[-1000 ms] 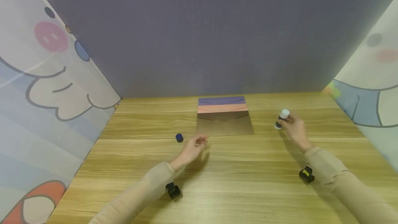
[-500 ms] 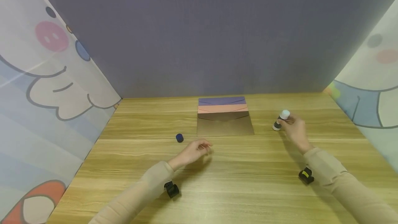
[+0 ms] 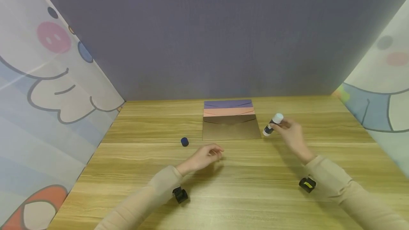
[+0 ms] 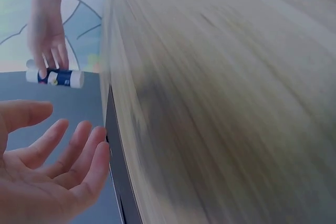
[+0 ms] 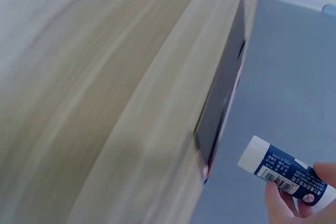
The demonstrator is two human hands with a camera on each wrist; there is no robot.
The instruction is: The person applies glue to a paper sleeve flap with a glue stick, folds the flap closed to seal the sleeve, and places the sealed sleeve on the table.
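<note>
My right hand [image 3: 293,137] grips a glue stick [image 3: 271,127] between thumb and fingers, tilted close to the right edge of the envelopes. In the right wrist view the glue stick [image 5: 286,174] has a dark blue label with a barcode and white ends. My left hand [image 3: 203,157], fingers loosely curved and holding nothing, hovers over the table in front of the envelopes. A brown envelope [image 3: 231,131] lies frontmost, overlapping a pink envelope [image 3: 227,111] and a purple envelope [image 3: 227,103]. A small dark blue cap [image 3: 184,142] stands left of them.
The wood-grain table [image 3: 249,194] ends at a grey wall panel [image 3: 204,38] behind the envelopes. Cartoon-printed sheets [image 3: 57,91] rise at both sides. Black wrist cameras [image 3: 180,195] hang beneath both sleeves.
My right hand has carried the glue stick leftward to the envelopes and tilted it more. My left hand has drifted slightly right and nearer to me. The envelopes and cap have stayed put.
</note>
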